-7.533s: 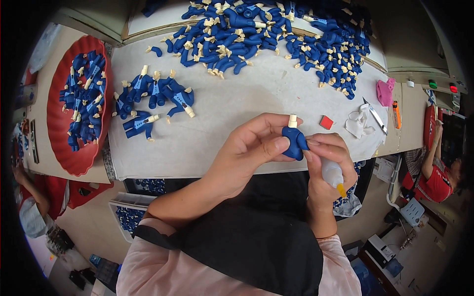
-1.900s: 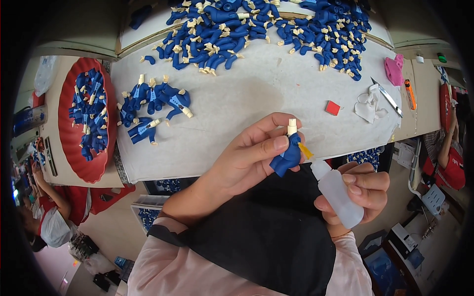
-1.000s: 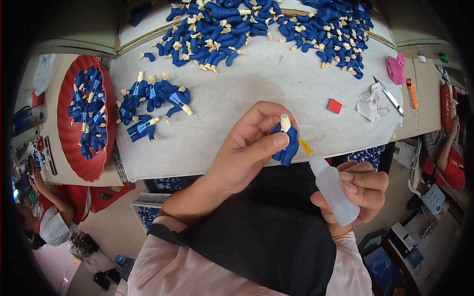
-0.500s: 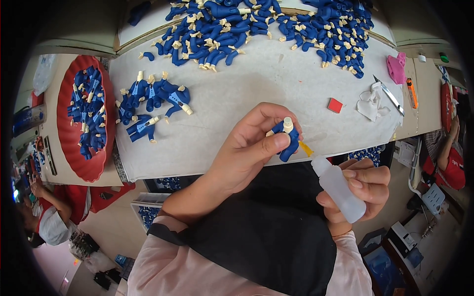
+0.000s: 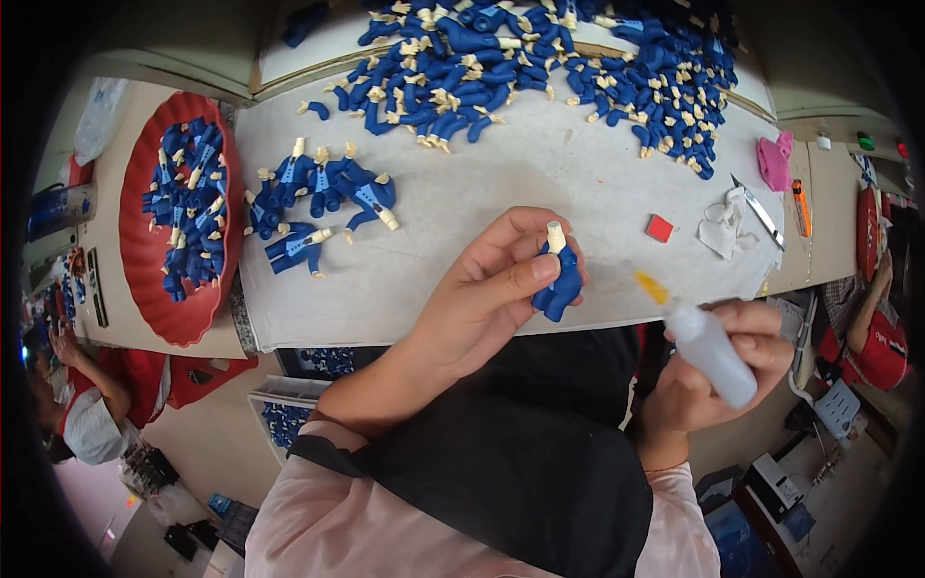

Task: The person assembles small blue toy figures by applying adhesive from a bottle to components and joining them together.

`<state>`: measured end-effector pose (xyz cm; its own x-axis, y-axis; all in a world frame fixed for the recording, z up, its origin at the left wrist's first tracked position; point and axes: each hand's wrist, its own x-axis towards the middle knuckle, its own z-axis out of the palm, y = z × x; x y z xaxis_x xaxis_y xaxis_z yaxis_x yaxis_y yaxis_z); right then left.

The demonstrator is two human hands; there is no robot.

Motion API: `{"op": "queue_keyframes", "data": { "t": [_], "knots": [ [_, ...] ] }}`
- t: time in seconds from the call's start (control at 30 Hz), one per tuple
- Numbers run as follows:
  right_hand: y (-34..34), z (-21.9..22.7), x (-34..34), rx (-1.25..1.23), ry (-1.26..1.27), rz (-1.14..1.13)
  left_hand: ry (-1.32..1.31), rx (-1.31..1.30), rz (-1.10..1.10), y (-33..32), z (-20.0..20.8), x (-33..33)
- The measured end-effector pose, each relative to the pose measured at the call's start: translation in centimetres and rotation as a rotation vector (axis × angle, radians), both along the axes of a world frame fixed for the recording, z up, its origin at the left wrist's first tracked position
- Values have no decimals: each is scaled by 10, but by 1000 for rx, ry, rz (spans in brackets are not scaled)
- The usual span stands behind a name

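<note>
Between the thumb and fingers of my left hand (image 5: 496, 275) is a blue doll body (image 5: 559, 279) with a cream neck on top, held upright over the table's near edge. My right hand (image 5: 723, 361) is wrapped round a translucent white glue bottle (image 5: 713, 352). Its yellow nozzle (image 5: 651, 286) points up and left, apart from the doll body. Left of my hands, several blue doll bodies with cream necks (image 5: 323, 185) lie in a group on the table. Many loose blue arms with cream hands (image 5: 438, 87) are heaped at the far side.
A red scalloped tray (image 5: 130, 222) of doll bodies stands at the left. At the right lie a red block (image 5: 659, 228), a crumpled white cloth (image 5: 725, 226), tweezers (image 5: 758, 210), an orange cutter (image 5: 802, 208) and a pink cloth (image 5: 774, 162). Other people sit at both sides.
My right hand has drawn the glue bottle right, away from the doll body. My left hand has turned the doll body slightly. The whole view has shifted a little.
</note>
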<state>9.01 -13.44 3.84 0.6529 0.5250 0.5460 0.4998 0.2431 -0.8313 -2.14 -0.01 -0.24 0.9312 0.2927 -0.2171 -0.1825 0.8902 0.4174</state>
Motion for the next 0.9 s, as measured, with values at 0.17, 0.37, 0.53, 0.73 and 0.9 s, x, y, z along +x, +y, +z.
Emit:
{"op": "queue_keyframes", "data": {
  "t": [0.17, 0.37, 0.53, 0.73, 0.9],
  "knots": [
    [44, -4, 34, -448, 0, 224, -48, -121, 13, 8, -6, -17],
    [119, -32, 44, -537, -209, 395, -76, -172, 83, 13, -6, -36],
    [138, -30, 40, -669, -498, 379, -72, -156, 117, 18, -7, -42],
    [117, -24, 37, -663, -269, 319, -65, -152, 114, 19, -10, -37],
    [71, 3, 25, -601, 270, 258, -36, -108, 87, 16, 1, -20]
  ]
}}
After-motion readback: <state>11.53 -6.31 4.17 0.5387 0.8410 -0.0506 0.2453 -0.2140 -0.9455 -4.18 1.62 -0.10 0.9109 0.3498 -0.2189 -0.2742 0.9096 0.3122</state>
